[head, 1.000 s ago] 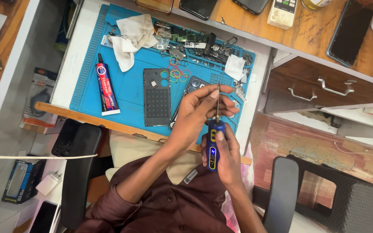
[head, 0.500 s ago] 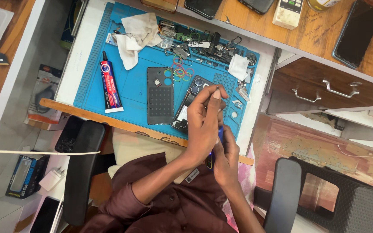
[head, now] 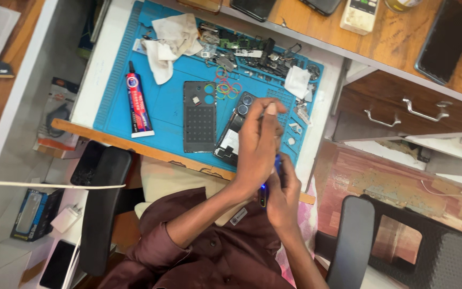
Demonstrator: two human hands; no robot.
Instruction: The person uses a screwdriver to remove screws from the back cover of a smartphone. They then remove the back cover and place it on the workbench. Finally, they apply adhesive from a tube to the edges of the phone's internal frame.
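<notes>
Over the blue work mat (head: 161, 115) I see both hands bunched together near its lower right corner. Left hand (head: 258, 144) is on top, fingers curled closed, thumb tip up; it looks pinched on the upper end of the screwdriver, though the shaft is hidden behind the hand, so I can't confirm the contact. Right hand (head: 284, 195) sits just below, fingers wrapped around the blue-handled screwdriver (head: 266, 192); only a sliver of handle shows between the two hands. Directly under the left hand lies the opened phone (head: 235, 131), tilted, camera end toward the top, lower half partly covered by the hand. Just beside it to the left, apart from it, is the dark back cover (head: 200, 124), flat and upright on the mat. Coloured rubber bands (head: 225, 88) lie just above both. Glue tube (head: 137, 104) with red label rests well to the left, cap end up. Crumpled white cloth (head: 169, 43) at the mat's top left, a smaller white wipe (head: 298, 81) at the top right, and a scatter of small phone parts (head: 252, 53) between them. Wooden drawer (head: 402, 109) with metal handles is to the right of the mat.
</notes>
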